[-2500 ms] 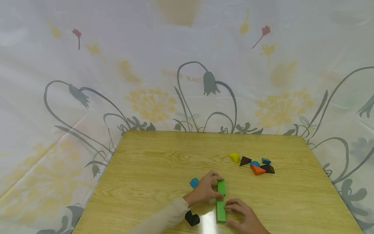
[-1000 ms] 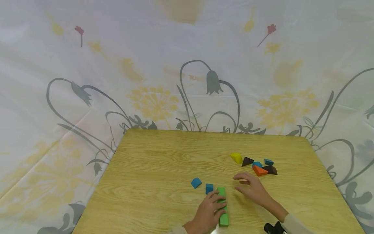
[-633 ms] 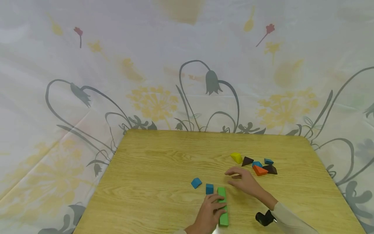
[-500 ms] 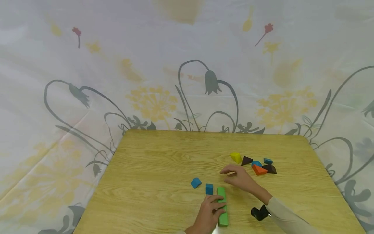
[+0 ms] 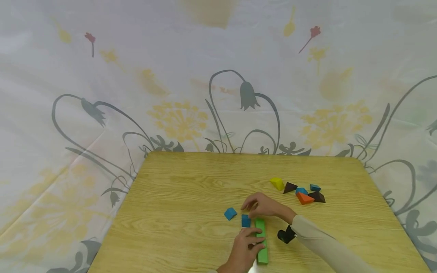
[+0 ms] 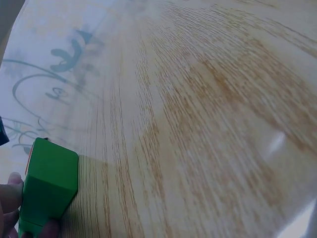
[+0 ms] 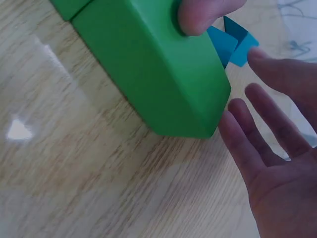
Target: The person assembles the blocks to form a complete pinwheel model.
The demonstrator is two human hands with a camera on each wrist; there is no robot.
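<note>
Two green rectangular blocks [image 5: 262, 257] lie end to end on the table as one long bar; their seam shows in the right wrist view. My left hand [image 5: 239, 248] grips the bar from its left side, fingers over the top. In the left wrist view the green end [image 6: 52, 168] stands by the fingertips. My right hand [image 5: 264, 206] hovers past the bar's far end, its thumb and fingers spread apart close to a small blue block [image 5: 246, 221]. The right hand [image 7: 282, 153] holds nothing. A second blue block [image 5: 230, 214] lies just to the left.
At the back right sit several wedge blocks: a yellow one [image 5: 277, 184], an orange one [image 5: 304, 198], dark brown ones [image 5: 317, 196] and blue ones [image 5: 315, 187]. A black wrist camera [image 5: 286, 235] hangs below the right wrist. A patterned cloth [image 5: 218, 76] rises behind the table [image 5: 191, 174].
The two green blocks, earlier apart, have come together into one bar. My right hand has moved left from near the wedges to the small blue block. The left hand stays on the bar lately.
</note>
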